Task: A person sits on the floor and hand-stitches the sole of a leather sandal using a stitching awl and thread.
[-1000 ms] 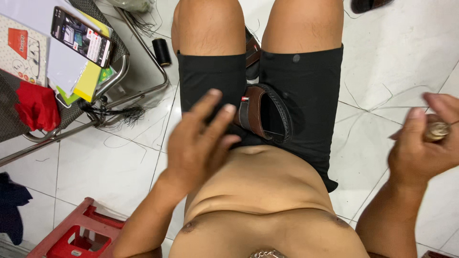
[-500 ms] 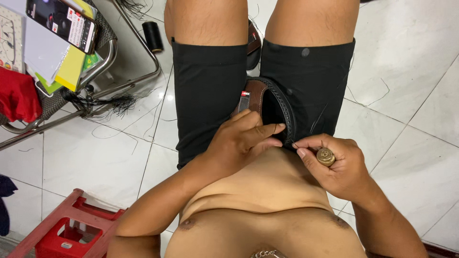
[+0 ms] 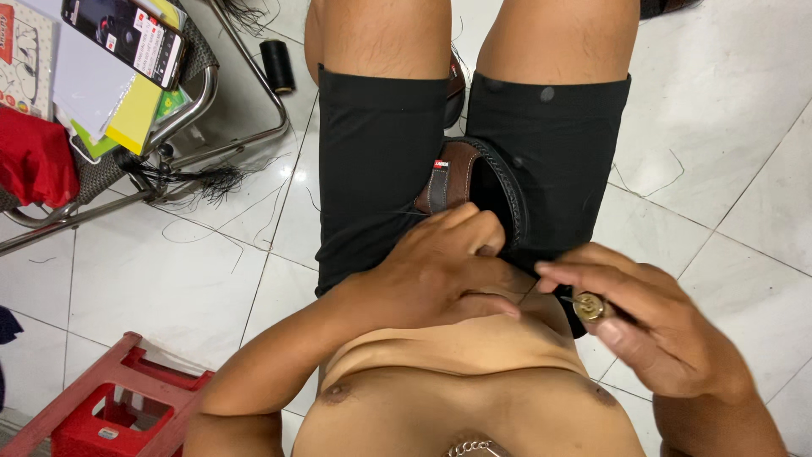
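The left hand (image 3: 440, 262) pins the brown leather shoe with black stitched sole (image 3: 474, 182) on the lap, steadying it, while the right hand (image 3: 651, 326) pinches a brass-headed awl (image 3: 589, 306) beside it.

White tiled floor (image 3: 169, 279) underfoot, loose threads strewn across it. A black thread spool (image 3: 277, 65) stands on it by the metal chair (image 3: 211, 127); a red plastic stool (image 3: 101, 406) sits lower left.

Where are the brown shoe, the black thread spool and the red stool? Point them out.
brown shoe (image 3: 448, 173), head view, on its brown side panel.
black thread spool (image 3: 277, 65), head view, on its side.
red stool (image 3: 101, 406), head view, on its top frame.
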